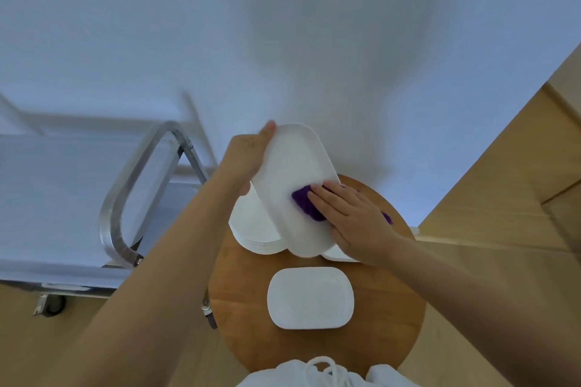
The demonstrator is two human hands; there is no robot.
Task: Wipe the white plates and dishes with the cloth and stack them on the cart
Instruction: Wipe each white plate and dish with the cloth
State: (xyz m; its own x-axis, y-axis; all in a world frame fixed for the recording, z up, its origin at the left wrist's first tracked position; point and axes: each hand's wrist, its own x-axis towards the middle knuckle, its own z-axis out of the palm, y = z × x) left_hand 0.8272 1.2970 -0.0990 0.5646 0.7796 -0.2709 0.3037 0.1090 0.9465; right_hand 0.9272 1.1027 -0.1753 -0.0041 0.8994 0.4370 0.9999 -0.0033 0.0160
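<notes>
My left hand (248,157) grips the far left rim of a long white oval dish (289,166), held tilted above the round wooden table (245,317). Pressed flat on the dish's inner face is a purple cloth (303,199) under my right hand (352,220). A stack of round white plates (254,229) sits on the table below the dish, partly hidden by it. A rounded rectangular white dish (310,297) lies alone nearer to me. The edge of another white dish (338,256) peeks out under my right wrist.
A cart with a white top (53,198), a metal handle (125,188) and a caster wheel (53,305) stands to the left of the table. A white wall fills the background. Wooden floor shows at right and bottom left.
</notes>
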